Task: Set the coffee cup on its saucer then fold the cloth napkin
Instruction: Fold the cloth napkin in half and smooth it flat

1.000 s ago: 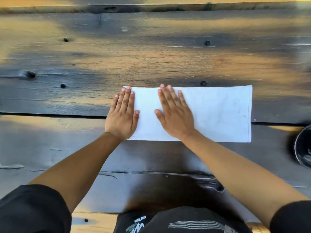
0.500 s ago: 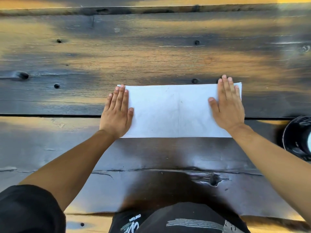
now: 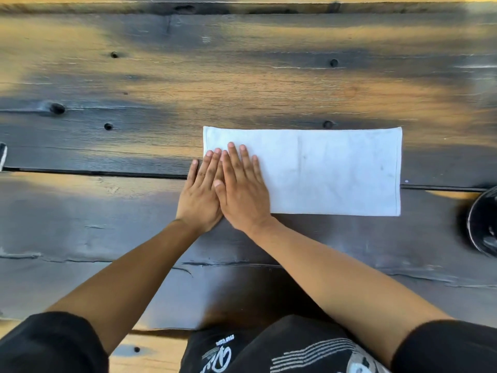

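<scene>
On the dark wooden table (image 3: 242, 76) the white napkin (image 3: 336, 170) lies flat as a long folded rectangle. Both hands press its left end with straight fingers, the right hand (image 3: 243, 189) partly overlapping the left hand (image 3: 199, 197). A black round object (image 3: 484, 224) is cut off at the right edge and cannot be identified.

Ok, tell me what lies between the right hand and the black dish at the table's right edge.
In the head view, the white napkin stretches rightward from the right hand, flat and bare of objects. Past its right edge, only dark table wood before the black dish.
</scene>
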The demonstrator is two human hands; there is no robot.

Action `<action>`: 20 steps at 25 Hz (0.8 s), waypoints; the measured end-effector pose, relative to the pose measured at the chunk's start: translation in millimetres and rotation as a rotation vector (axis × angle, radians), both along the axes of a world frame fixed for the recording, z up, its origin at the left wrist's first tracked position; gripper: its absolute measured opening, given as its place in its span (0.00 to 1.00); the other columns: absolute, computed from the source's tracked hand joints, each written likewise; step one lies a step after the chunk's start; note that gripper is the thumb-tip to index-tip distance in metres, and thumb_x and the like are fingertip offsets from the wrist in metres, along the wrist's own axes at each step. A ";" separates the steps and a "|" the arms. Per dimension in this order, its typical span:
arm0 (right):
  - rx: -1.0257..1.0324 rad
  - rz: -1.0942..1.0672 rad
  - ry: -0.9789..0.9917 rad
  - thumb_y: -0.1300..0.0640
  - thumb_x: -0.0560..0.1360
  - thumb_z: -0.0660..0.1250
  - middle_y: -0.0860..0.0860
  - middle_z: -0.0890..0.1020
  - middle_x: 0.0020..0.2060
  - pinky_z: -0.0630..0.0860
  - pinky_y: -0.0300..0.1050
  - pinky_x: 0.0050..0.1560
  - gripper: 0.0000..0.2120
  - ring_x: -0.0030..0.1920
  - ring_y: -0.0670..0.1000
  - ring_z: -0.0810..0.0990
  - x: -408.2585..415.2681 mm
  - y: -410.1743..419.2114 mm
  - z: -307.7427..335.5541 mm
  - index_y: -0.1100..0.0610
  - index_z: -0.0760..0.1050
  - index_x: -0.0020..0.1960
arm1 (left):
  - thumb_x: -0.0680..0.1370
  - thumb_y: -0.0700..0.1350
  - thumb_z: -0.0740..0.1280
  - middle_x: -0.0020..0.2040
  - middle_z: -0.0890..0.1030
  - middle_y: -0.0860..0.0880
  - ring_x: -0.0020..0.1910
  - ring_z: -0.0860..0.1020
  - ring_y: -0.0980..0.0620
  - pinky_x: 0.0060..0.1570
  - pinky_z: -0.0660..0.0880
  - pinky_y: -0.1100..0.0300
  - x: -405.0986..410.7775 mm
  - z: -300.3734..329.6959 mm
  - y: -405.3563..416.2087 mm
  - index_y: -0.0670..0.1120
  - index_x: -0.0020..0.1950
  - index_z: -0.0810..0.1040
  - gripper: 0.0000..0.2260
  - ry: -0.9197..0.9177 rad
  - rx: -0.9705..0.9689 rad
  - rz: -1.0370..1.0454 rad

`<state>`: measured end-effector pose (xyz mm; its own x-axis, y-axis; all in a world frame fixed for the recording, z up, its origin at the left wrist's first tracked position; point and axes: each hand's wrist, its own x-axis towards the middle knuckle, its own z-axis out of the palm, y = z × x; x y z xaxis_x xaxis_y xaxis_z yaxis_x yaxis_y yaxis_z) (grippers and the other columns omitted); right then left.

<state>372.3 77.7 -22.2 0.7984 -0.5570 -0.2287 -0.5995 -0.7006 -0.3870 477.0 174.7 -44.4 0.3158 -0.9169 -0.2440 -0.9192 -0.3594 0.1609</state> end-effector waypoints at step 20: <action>-0.021 -0.333 0.058 0.49 0.82 0.51 0.59 0.51 0.82 0.46 0.63 0.80 0.33 0.83 0.58 0.46 -197.8 -129.6 -1.5 0.64 0.50 0.82 | 0.85 0.54 0.44 0.84 0.45 0.42 0.84 0.44 0.44 0.81 0.49 0.42 -3.5 -3.0 -0.3 0.39 0.83 0.45 0.30 -0.062 0.014 0.002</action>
<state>174.5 -51.9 -23.8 0.5579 -0.7900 -0.2541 -0.8174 -0.4703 -0.3327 473.5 174.4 -47.4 0.3321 -0.9130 -0.2371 -0.9266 -0.3627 0.0989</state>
